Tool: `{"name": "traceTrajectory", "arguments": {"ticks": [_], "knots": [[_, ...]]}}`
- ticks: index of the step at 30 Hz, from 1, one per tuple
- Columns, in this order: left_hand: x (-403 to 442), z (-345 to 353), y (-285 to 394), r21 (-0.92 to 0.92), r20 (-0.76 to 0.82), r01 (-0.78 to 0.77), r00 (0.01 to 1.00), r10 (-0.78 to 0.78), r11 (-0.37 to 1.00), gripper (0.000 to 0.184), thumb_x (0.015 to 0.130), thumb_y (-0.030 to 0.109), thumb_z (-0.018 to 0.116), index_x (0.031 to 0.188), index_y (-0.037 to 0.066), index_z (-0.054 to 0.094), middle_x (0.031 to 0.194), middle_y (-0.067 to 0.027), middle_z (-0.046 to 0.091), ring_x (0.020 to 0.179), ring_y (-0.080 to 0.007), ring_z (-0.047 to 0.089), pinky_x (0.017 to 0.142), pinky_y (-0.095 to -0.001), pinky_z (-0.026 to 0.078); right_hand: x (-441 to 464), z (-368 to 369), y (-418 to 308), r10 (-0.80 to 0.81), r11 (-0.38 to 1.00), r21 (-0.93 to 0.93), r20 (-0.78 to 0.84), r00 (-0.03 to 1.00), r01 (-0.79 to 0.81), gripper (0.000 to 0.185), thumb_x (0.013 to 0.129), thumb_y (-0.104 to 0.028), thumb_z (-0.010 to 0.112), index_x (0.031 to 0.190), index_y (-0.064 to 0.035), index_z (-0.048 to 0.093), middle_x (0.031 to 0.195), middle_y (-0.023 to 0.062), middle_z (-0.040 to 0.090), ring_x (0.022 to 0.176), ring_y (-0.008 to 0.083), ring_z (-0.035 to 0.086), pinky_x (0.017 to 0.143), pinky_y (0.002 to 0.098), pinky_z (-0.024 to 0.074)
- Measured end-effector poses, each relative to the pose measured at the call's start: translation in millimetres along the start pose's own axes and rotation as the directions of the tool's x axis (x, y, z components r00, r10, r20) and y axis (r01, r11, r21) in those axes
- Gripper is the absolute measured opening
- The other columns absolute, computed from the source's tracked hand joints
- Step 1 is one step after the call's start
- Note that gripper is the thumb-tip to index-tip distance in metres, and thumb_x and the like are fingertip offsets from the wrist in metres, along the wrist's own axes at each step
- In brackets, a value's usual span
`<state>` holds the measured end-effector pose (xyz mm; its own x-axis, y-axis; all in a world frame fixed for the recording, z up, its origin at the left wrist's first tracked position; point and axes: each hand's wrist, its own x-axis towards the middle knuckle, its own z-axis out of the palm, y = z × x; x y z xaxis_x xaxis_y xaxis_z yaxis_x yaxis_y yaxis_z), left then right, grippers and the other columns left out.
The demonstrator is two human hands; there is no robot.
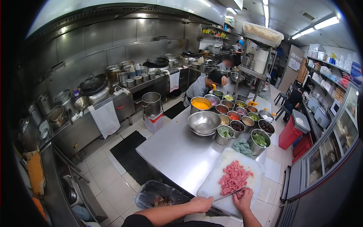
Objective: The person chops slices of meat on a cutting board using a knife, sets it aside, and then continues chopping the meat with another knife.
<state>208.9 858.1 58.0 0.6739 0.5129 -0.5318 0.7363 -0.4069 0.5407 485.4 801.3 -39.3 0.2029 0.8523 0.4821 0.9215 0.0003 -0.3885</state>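
Note:
My left hand [201, 204] is closed around the handle of a knife [226, 195], whose blade points right across the near part of a white cutting board [211, 179]. With bent fingers, my right hand [244, 198] presses on a piece of raw meat [238, 194] beside the blade's tip. Just beyond the knife lies a loose pile of cut pink meat [232, 178]. The board rests at the near right end of a steel table [170, 147]. My fingertips partly cover the meat under them.
Beyond the board are a crumpled green cloth [242, 147], a metal pot of leafy greens [259, 140], a steel bowl [204, 122] and several ingredient pots. A lined bin [151, 193] stands below the table's near edge. A person [202, 87] leans at the table's far left side.

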Motion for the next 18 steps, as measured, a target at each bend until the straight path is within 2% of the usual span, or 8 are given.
{"name": "traceTrajectory", "arguments": {"ticks": [10,12,13,14,18], "knots": [[-9,-9,6,0.016,0.027,-0.008,1.000,0.007,1.000,0.038,0.100,0.015,0.034,0.130,-0.002,0.049,0.115,-0.0289,0.067,0.109,-0.0452,0.066,0.091,-0.0556,0.051,1,-1,-5,0.085,0.996,-0.007,0.011,0.996,-0.085,0.048,0.070,-0.020,0.079,0.105,-0.0002,0.052,0.111,0.0210,0.052,0.107,0.0401,0.048,0.094,0.0507,0.0399],[-12,-3,2,0.037,0.018,-0.016,1.000,0.016,0.999,0.039,0.101,0.018,0.035,0.131,-0.002,0.049,0.115,-0.0286,0.067,0.109,-0.0456,0.066,0.091,-0.0558,0.051,-14,2,7,0.047,0.999,-0.020,0.020,0.999,-0.047,0.047,0.070,-0.020,0.078,0.104,-0.0002,0.052,0.108,0.0211,0.052,0.105,0.0405,0.049,0.092,0.0507,0.0401],[-4,1,-8,0.072,-0.018,-0.027,0.999,0.028,0.997,0.039,0.101,0.019,0.036,0.132,-0.001,0.049,0.115,-0.0283,0.067,0.108,-0.0457,0.066,0.091,-0.0560,0.051,-1,9,10,0.013,1.000,-0.017,-0.009,1.000,-0.013,0.047,0.070,-0.020,0.078,0.104,-0.0003,0.053,0.107,0.0212,0.053,0.104,0.0407,0.049,0.092,0.0507,0.0403],[-9,-4,-7,0.065,0.013,-0.026,1.000,0.025,0.998,0.040,0.101,0.022,0.038,0.132,-0.001,0.049,0.116,-0.0281,0.067,0.109,-0.0460,0.065,0.091,-0.0562,0.051,0,7,6,-0.036,0.999,-0.023,-0.044,0.998,0.036,0.049,0.069,-0.020,0.078,0.106,0.0001,0.052,0.105,0.0218,0.053,0.103,0.0414,0.049,0.091,0.0508,0.0404],[-4,-5,-2,0.064,0.001,-0.017,1.000,0.017,0.998,0.037,0.100,0.024,0.041,0.127,0.000,0.050,0.114,-0.0278,0.068,0.108,-0.0461,0.066,0.090,-0.0562,0.051,-3,4,4,0.002,1.000,0.004,-0.034,0.999,-0.002,0.052,0.070,-0.020,0.078,0.110,0.0006,0.051,0.107,0.0219,0.053,0.105,0.0418,0.049,0.093,0.0510,0.0399]]}}
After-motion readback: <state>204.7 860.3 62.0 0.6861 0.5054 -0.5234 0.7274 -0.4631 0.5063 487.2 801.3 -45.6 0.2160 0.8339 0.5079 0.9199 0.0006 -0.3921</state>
